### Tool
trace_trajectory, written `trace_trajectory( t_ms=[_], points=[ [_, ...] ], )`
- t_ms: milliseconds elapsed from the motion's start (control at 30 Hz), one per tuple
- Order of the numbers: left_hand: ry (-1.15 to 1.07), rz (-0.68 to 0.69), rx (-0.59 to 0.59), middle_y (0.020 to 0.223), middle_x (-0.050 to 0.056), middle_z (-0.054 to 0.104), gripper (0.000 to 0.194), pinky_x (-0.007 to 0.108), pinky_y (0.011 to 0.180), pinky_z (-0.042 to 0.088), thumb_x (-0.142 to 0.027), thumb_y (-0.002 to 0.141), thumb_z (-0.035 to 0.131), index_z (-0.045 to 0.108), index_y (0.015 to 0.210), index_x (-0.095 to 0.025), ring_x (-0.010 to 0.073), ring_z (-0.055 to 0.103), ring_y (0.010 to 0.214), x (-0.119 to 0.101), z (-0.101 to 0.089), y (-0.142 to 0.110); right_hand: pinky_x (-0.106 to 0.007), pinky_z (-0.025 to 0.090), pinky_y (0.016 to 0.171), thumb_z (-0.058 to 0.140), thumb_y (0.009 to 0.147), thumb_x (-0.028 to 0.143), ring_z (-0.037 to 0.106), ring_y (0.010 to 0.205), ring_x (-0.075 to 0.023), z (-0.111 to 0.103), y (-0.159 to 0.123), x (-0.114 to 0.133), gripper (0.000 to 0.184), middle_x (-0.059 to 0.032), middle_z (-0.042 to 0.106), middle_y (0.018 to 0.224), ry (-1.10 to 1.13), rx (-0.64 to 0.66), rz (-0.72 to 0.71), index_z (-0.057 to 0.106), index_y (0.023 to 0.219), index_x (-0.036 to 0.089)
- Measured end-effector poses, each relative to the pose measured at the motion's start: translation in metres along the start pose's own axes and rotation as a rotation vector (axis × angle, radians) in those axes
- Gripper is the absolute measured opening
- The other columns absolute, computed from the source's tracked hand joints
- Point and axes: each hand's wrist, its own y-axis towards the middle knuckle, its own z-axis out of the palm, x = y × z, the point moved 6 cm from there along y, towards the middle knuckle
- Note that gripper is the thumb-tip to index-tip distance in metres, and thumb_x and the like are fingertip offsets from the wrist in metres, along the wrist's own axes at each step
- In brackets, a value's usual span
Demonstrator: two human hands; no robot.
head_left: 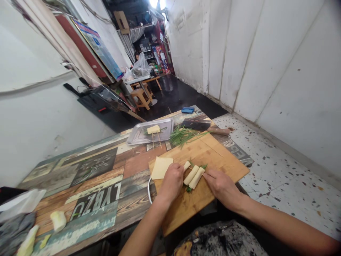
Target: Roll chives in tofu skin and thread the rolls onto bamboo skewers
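On the wooden cutting board [226, 161], my left hand [173, 181] is closed around one end of a pale bean-curd-sheet roll [187, 165]. Two more rolls [196, 178] lie side by side between my hands, with green leaves poking out of their ends. A thin skewer [190, 168] shows between the left roll and these two. My right hand [220, 183] pinches the skewer's end beside the rightmost roll. Next to my left hand rests a flat, square bean curd sheet [161, 168].
Behind the board are a metal tray [135, 136] with a skewered roll [153, 129], loose green stalks [182, 136] and a cleaver [196, 123]. A blue box [188, 110] sits at the table's far end. Pale vegetable pieces [58, 221] lie at left.
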Motion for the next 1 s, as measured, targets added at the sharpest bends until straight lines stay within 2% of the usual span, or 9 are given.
trace_trajectory(
  t_ms=[200,400,500,567,667,733,867,1000],
  points=[
    [-0.007,-0.012,0.066,0.066,0.005,0.054,0.035,0.027,0.062,0.031,-0.014,0.094,0.040,0.056,0.063,-0.014,0.0152,0.045,0.064,0.002,0.001,0.002,-0.028,0.036,0.057,0.033,0.098,0.015,0.048,0.066,-0.0160,0.013,0.017,0.000,0.035,-0.0046,0.056,0.071,0.012,-0.018,-0.049,0.061,0.078,0.014],
    [-0.011,0.034,0.165,0.065,0.007,0.057,0.036,0.028,0.060,0.032,-0.012,0.092,0.038,0.058,0.063,-0.013,0.0154,0.046,0.063,0.005,0.004,0.007,-0.029,0.037,0.058,0.036,0.097,0.014,0.050,0.070,-0.0170,0.022,0.025,0.000,0.031,-0.0058,0.058,0.076,0.026,0.040,-0.074,0.061,0.079,0.014],
    [-0.050,-0.021,0.185,0.067,0.007,0.059,0.039,0.027,0.062,0.035,-0.016,0.093,0.036,0.060,0.063,-0.014,0.0154,0.050,0.064,0.005,0.002,0.009,-0.029,0.037,0.058,0.038,0.096,0.013,0.050,0.070,-0.0173,0.024,0.026,-0.001,0.028,-0.0058,0.058,0.076,0.050,0.052,-0.054,0.061,0.080,0.014],
    [-0.078,-0.084,0.179,0.072,0.008,0.060,0.039,0.028,0.068,0.039,-0.026,0.095,0.037,0.062,0.067,-0.015,0.0166,0.054,0.070,0.003,0.000,0.007,-0.029,0.037,0.059,0.039,0.095,0.012,0.050,0.070,-0.0172,0.025,0.025,-0.002,0.026,-0.0055,0.059,0.077,0.060,0.066,-0.029,0.061,0.081,0.014],
    [-0.024,-0.148,0.154,0.082,0.010,0.061,0.030,0.031,0.074,0.043,-0.040,0.088,0.053,0.063,0.076,-0.014,0.0211,0.056,0.079,-0.004,-0.003,0.002,-0.028,0.036,0.058,0.042,0.094,0.011,0.051,0.070,-0.0169,0.026,0.024,-0.004,0.024,-0.0050,0.058,0.077,0.055,0.089,0.029,0.060,0.079,0.014],
    [0.016,-0.191,0.125,0.084,0.011,0.061,0.024,0.032,0.075,0.044,-0.037,0.081,0.060,0.062,0.079,-0.014,0.0226,0.056,0.081,-0.008,-0.003,-0.002,-0.028,0.036,0.059,0.043,0.093,0.011,0.052,0.071,-0.0170,0.026,0.022,-0.005,0.023,-0.0050,0.058,0.077,0.042,0.110,0.062,0.060,0.078,0.014],
    [0.002,-0.296,0.052,0.080,0.009,0.061,0.014,0.032,0.075,0.045,-0.027,0.075,0.063,0.062,0.079,-0.014,0.0224,0.057,0.080,-0.012,0.002,-0.003,-0.027,0.036,0.060,0.043,0.093,0.013,0.053,0.070,-0.0165,0.025,0.021,-0.014,0.023,-0.0056,0.059,0.078,0.096,0.168,0.125,0.061,0.080,0.015],
    [0.015,-0.307,-0.012,0.080,0.010,0.062,0.017,0.034,0.076,0.045,-0.029,0.076,0.063,0.063,0.081,-0.013,0.0234,0.057,0.081,-0.020,0.004,0.017,-0.026,0.040,0.066,0.045,0.090,0.015,0.056,0.074,-0.0162,0.008,0.034,-0.039,0.021,-0.0063,0.062,0.080,0.238,0.244,0.172,0.064,0.082,0.016]
  ],
)
